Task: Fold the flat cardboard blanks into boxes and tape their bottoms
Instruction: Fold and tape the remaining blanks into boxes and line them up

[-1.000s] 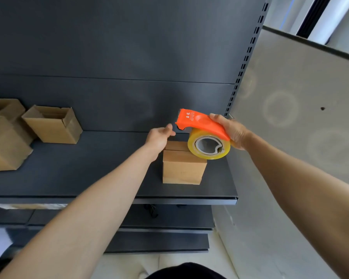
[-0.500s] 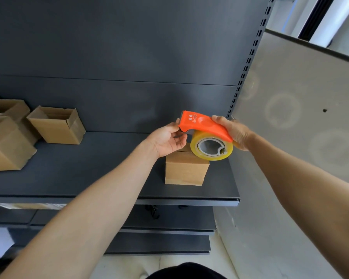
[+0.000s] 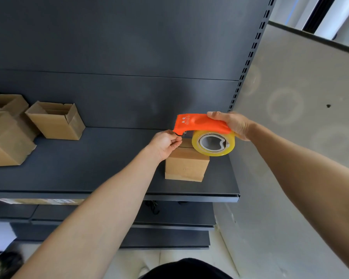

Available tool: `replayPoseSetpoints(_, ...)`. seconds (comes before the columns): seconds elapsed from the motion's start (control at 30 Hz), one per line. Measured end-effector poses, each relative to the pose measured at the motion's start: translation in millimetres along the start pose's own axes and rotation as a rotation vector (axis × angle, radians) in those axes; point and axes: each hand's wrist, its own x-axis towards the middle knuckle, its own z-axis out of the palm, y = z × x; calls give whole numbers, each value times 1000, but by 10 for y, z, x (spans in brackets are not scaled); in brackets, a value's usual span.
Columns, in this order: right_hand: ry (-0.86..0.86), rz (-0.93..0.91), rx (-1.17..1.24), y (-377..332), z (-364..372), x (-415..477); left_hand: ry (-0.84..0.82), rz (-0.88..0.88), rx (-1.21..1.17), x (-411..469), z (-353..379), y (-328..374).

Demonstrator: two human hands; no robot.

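My right hand [image 3: 233,124] grips the orange tape dispenser [image 3: 199,123], my left hand [image 3: 164,142] pinches at its nose (the tape end, I judge) — box [image 3: 186,165] just below both hands, left nearer.

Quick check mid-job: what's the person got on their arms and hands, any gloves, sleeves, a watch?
Nothing on them. The left arm and right arm are bare right up to the frame edge, with no sleeve in view. The left hand and right hand wear no gloves, and no ring, watch or wristband shows. The only clothing visible is a dark garment at the bottom edge.
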Motion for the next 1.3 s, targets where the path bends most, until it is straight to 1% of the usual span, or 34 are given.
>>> replayPoseSetpoints(0.1,-19,-1,-58,-20,-40,-5,47,13,43,17,34,-22)
replayPoseSetpoints(0.2,-44,25,-94,-2,-71,-36,43,21,60,5,82,-25)
replayPoseSetpoints(0.3,-70,23,-115,-7,-75,-101,50,4,-54,-23,32,-26)
replayPoseSetpoints(0.4,-68,-25,-162,-28,-65,-160,69,17,-206,-38,-83,-41)
replayPoseSetpoints(0.5,-20,-3,-282,-61,-56,-95,98,32,-310,-48,-160,-71)
replayPoseSetpoints(0.57,-17,6,-361,-79,-49,-28,75,38,-336,-73,-198,-62)
replayPoseSetpoints(0.67,-10,25,-449,-112,-21,19,28,55,-263,-123,-242,-53)
replayPoseSetpoints(0.8,-8,26,-556,-166,19,124,35,30,-238,-109,-315,-29)
replayPoseSetpoints(0.83,-13,25,-576,-187,37,139,39,31,-192,-97,-337,-19)
replayPoseSetpoints(0.9,-24,21,-607,-228,75,167,58,89,-23,-91,-352,-30)
replayPoseSetpoints(0.97,-38,16,-633,-264,123,188,118,167,38,-65,-351,-69)
replayPoseSetpoints(1.0,-44,13,-637,-276,144,204,151,184,12,-53,-344,-84)
replayPoseSetpoints(1.07,-52,12,-651,-309,200,233,176,195,-120,-46,-337,-100)
replayPoseSetpoints(1.17,-46,12,-682,-358,281,280,151,180,-331,-44,-369,-114)
replayPoseSetpoints(1.23,-40,17,-683,-387,322,305,161,156,-395,-50,-403,-135)
replayPoseSetpoints(1.3,-34,32,-669,-393,318,334,192,126,-386,-48,-446,-147)
